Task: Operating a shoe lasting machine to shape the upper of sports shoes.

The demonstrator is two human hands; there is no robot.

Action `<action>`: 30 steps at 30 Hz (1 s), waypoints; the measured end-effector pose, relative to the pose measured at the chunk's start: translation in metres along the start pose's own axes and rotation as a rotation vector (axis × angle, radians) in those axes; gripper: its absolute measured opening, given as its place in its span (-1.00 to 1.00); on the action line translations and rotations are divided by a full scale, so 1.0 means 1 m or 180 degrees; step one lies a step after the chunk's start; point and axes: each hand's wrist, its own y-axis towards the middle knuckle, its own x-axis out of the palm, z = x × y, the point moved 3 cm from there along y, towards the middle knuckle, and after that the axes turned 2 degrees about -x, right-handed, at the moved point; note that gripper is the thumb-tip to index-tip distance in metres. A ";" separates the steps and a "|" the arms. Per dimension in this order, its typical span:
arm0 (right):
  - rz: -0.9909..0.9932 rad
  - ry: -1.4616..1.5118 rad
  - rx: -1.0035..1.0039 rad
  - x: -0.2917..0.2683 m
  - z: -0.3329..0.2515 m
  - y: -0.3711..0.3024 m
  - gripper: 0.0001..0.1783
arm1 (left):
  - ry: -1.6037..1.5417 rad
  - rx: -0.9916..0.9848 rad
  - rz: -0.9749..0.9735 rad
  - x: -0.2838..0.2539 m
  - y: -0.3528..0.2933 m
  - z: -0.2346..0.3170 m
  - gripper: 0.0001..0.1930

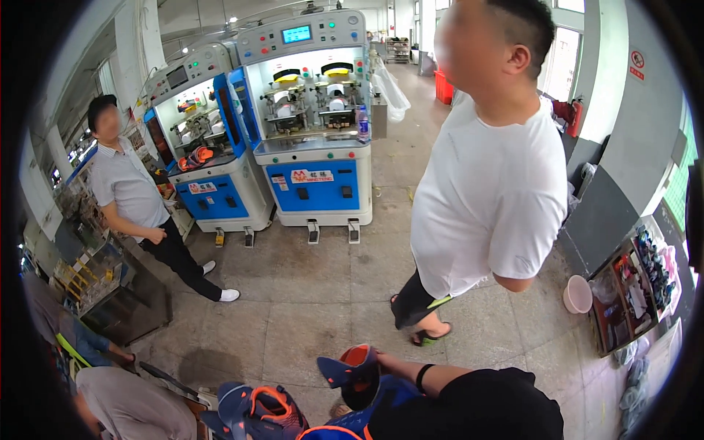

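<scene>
Black sleeve (469, 403), lower right of frame, nearest. Navy-and-orange shoes (268, 414) grouped at lower left of centre. Held shoe (352, 374), bottom centre, in right hand (387, 363): fingers look closed on its edge, tips hidden. Left hand out of frame, grip unknown. Judgement: soft-looking, so best gripped firmly without crushing, flap free, clear of the others.

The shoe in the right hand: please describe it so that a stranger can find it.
Below the two machines, near the bottom edge, find a black wristband. Just left of it, the right hand holds the navy-orange shoe. Unlike the shoes further left, it touches that hand.
</scene>
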 end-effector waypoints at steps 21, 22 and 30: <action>0.3587 0.1887 -0.0652 -0.182 0.071 -0.132 -0.72 | 0.1074 -0.2450 -0.1396 0.078 0.248 -0.065 -0.64; 0.3497 0.2170 -0.0914 -0.189 0.060 -0.126 -0.76 | 0.1115 -0.2511 -0.1437 0.088 0.253 -0.076 -0.64; 0.2774 0.2623 -0.1380 -0.289 -0.047 -0.062 -0.68 | 0.0956 -0.2906 -0.1241 0.223 0.249 -0.169 -0.66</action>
